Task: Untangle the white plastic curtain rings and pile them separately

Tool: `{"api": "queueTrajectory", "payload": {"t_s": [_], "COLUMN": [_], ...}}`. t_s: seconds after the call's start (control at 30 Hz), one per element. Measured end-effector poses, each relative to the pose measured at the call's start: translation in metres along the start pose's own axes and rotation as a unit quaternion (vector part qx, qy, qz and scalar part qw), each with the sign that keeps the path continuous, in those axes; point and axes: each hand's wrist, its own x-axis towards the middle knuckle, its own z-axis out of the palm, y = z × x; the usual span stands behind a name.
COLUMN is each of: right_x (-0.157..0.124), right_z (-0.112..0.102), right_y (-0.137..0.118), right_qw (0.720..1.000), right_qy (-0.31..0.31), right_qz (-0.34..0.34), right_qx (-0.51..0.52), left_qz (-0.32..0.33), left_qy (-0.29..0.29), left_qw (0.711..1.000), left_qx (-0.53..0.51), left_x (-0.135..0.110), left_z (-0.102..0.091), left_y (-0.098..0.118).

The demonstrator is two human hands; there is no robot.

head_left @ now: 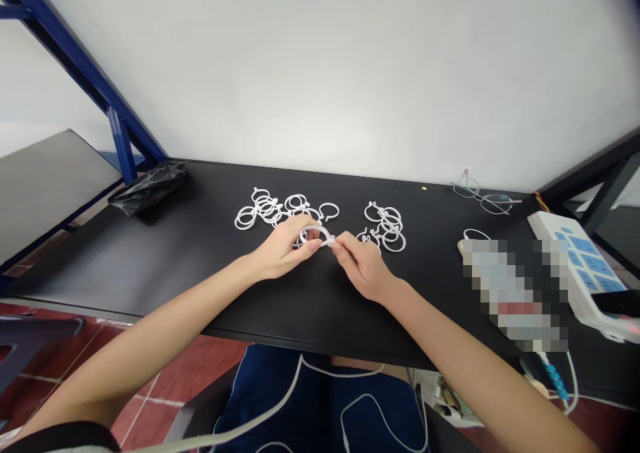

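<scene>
The left hand [283, 248] and right hand [363, 268] are pinching together 1 white plastic curtain ring [315, 233], seemingly for keeping it steady, just before the left ring heap [265, 208] and right ring heap [387, 226] on the black tabletop [165, 273].

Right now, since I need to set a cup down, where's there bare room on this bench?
The widest bare patch of black tabletop lies between the black plastic bag and the left hand. A narrower strip runs along the front edge below the right hand. It's crowded around the white plastic rings, and toward the eyeglasses and power strip.
</scene>
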Motion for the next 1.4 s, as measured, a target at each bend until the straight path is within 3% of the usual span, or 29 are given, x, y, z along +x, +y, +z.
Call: {"api": "queueTrajectory", "payload": {"t_s": [1.03, 1.4], "right_x": [-0.0024, -0.0030], "right_z": [-0.0010, 0.0001], "right_y": [-0.0001, 0.0004], "right_qw": [1.000, 1.000], "right_qy": [-0.022, -0.014], "right_qz": [0.006, -0.005], "right_qx": [0.010, 0.012], "left_qz": [-0.031, 0.000], "left_qy": [-0.013, -0.007], "left_qw": [0.999, 1.000], "left_qx": [-0.033, -0.014], "left_x": [-0.0011, 0.0003], "left_z": [0.0026, 0.0011], "left_y": [0.0013, 0.0015]}}
